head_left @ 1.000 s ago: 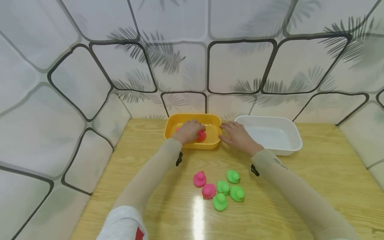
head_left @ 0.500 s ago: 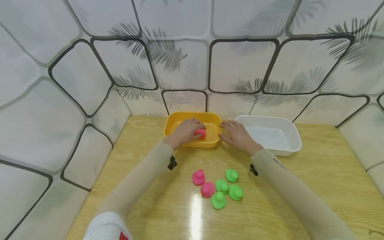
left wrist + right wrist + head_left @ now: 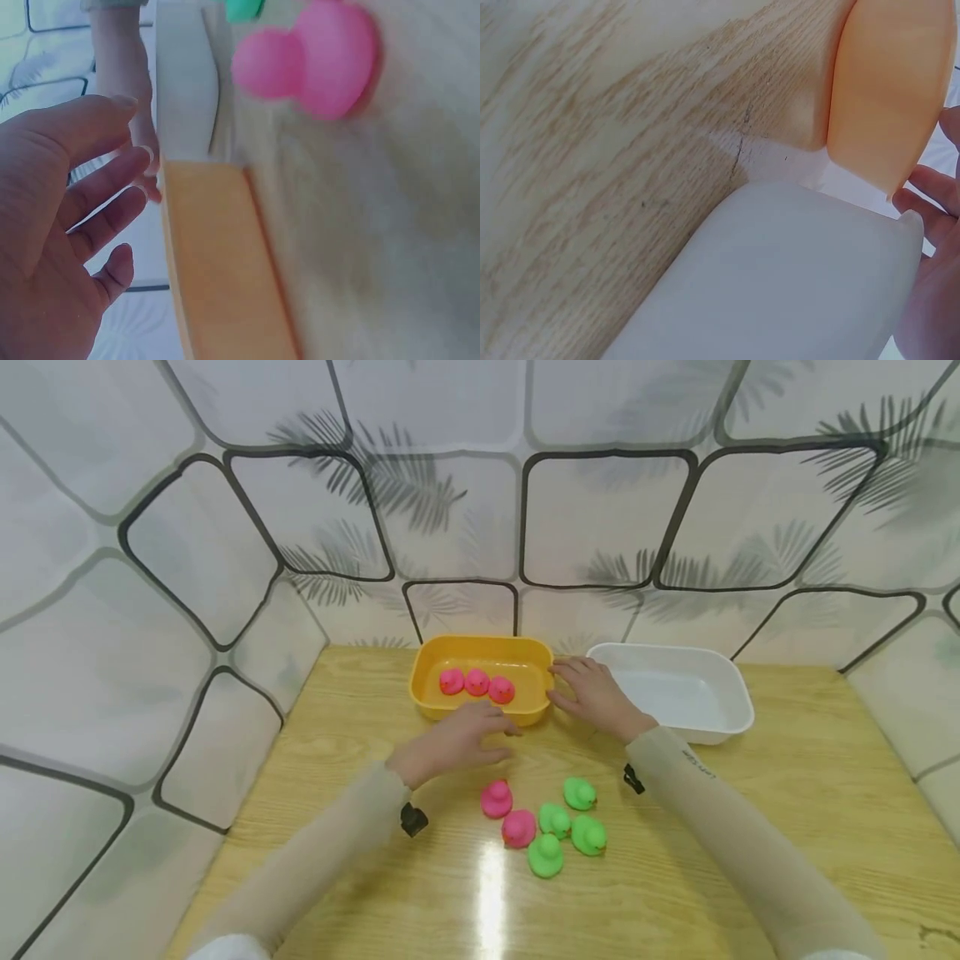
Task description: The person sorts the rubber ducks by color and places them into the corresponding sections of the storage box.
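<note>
On the table (image 3: 787,827), a white tray (image 3: 690,693) stands right of a yellow tray (image 3: 534,681). The right hand (image 3: 594,695), fingers relaxed, touches the yellow rim; the left hand (image 3: 459,739), empty and loosely spread, hovers before it. Inside sit three pink ducks (image 3: 477,682); two others (image 3: 518,829) and four green ducks (image 3: 588,836) are nearer.

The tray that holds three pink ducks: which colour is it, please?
The tray is yellow-orange; it shows best in the head view.

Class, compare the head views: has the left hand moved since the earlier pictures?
Yes: against the orange tray, the left hand has moved down the picture, from over the tray's inside to its near rim.
</note>
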`<state>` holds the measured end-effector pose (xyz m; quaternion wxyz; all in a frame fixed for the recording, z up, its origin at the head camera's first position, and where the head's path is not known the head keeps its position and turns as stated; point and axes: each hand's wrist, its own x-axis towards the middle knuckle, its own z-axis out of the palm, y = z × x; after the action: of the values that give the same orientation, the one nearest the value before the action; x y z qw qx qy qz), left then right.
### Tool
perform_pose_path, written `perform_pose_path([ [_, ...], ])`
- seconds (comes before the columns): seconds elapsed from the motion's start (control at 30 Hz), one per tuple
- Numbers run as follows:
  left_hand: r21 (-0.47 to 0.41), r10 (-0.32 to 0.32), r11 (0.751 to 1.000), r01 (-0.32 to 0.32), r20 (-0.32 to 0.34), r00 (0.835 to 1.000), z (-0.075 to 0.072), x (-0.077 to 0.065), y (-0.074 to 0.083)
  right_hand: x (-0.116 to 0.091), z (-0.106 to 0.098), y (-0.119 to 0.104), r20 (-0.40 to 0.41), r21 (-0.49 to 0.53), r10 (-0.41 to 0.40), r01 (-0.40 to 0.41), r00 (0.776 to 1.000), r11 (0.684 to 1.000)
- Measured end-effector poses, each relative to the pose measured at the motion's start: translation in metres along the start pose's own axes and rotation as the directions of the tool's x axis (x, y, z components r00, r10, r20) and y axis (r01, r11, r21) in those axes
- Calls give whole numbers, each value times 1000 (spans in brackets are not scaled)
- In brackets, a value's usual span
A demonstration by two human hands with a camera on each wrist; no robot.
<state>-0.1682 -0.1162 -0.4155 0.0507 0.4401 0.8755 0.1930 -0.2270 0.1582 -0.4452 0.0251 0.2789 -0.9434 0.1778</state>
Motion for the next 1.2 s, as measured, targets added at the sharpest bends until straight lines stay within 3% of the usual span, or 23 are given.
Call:
perform_pose_path([
  [0.27,-58,-39,997,40,18,999,21,-22,10,0,1,-1,-8,3,5,-5,1000,1000],
  [0.63,18,-108,994,109,-27,994,42,-44,18,0,4,1,-28,24,-1,2,1000,1000],
  [1.0,22,-185,982,186,-42,982,57,-52,23,-1,5,4,-30,22,-6,7,1000,1000],
  [1.2,21,-182,983,184,-89,979,63,-56,23,-1,4,2,-26,26,-5,6,1000,1000],
])
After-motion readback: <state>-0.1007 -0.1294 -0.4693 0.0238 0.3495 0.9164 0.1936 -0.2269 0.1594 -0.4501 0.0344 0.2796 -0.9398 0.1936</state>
